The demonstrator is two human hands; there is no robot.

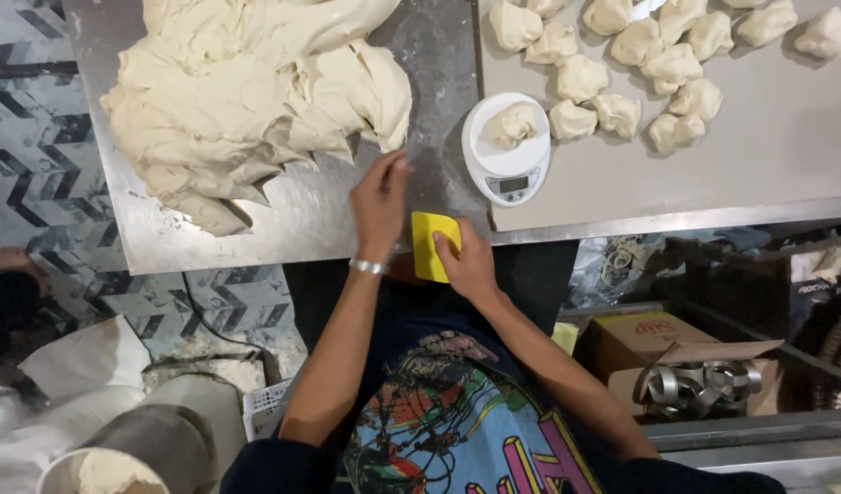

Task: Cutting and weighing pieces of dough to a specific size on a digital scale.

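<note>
Dough (256,101) lay in 1 large mass at 11 o'clock on the steel table (283,224), its lower lobe just beside the left hand (379,203). That hand held nothing, fingertips pinched near the mass's edge. The right hand (466,265) clasped a yellow plastic scraper (430,245) at the table's front edge, at 6 o'clock. A white scale (506,151) carried 1 dough piece (514,123) at 1 o'clock, near the cut portions (622,82). Judging by this, the scraper sat half off the edge and might have slipped; sticky dough could have dragged and torn unevenly.
</note>
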